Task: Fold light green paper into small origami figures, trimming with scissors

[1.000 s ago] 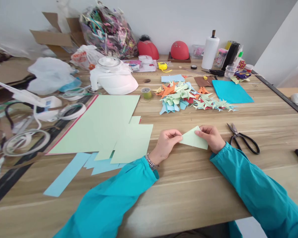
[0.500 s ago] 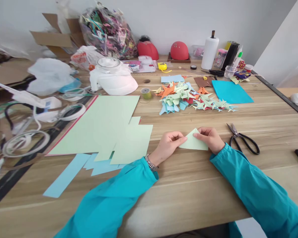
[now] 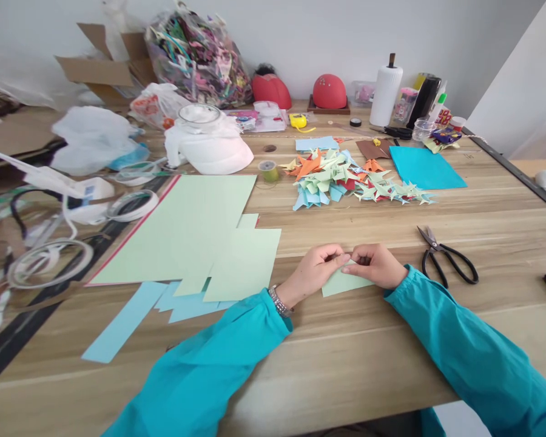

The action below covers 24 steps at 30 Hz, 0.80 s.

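Observation:
A piece of pale green folded paper [image 3: 343,281] is pinched between both hands over the wooden table. My left hand [image 3: 316,272], with a metal watch at the wrist, is closed on its upper left edge. On the upper right edge, my right hand [image 3: 377,266] is closed too, its thumb near the left one. The fingers hide the paper's top. Pale green sheets [image 3: 243,264] lie left of my left hand, with blue paper strips [image 3: 124,321] partly under them. Black-handled scissors [image 3: 448,255] rest partly open to the right of my right hand.
Beyond my hands lies a pile of folded paper cranes [image 3: 332,176] in green, orange and blue. A turquoise sheet [image 3: 428,167] and a thread spool [image 3: 268,171] flank it. Tape rolls [image 3: 131,205] and plastic bags [image 3: 93,136] crowd the left side. A tape measure [image 3: 298,122] sits farther back.
My hands have drawn closer together at the paper's top. The paper has turned, its lower left corner now reaching nearer to me. The folded tip is now covered by my fingers.

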Available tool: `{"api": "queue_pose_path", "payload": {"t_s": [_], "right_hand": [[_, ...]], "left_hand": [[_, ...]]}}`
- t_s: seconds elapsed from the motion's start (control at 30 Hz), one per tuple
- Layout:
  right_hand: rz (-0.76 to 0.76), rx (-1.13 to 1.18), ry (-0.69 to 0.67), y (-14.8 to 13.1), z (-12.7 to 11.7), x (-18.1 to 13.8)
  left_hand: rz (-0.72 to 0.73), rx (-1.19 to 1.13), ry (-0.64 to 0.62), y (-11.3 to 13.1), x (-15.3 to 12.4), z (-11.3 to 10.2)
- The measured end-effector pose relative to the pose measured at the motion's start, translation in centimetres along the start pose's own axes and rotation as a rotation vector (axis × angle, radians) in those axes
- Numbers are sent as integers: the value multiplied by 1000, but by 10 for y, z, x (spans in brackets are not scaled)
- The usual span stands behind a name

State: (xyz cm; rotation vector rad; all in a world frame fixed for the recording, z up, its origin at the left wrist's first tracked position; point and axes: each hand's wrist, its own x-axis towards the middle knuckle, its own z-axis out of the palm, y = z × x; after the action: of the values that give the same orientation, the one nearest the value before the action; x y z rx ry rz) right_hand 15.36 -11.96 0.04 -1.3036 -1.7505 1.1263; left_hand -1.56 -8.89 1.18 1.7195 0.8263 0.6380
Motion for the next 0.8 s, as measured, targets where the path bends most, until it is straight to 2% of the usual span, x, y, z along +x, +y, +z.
{"api": "queue_pose_path", "payload": {"t_s": [0.17,0.33,0.5,0.63,0.8], "right_hand": [[-74,-8,-20,-5,-5,0],[-126,18,-20,-5,-7,0],[-115,25,4,-1,-5,1],[-77,-2,31,0,-3,0],[-100,-20,35,-2,-3,-2]], "left_hand": [[-39,-84,31,-1,1,-2],[-28,-43,65,0,1,0],[18,71,84,-1,1,1],[39,61,119,-2,0,2],[1,0,57,0,0,0]]}}
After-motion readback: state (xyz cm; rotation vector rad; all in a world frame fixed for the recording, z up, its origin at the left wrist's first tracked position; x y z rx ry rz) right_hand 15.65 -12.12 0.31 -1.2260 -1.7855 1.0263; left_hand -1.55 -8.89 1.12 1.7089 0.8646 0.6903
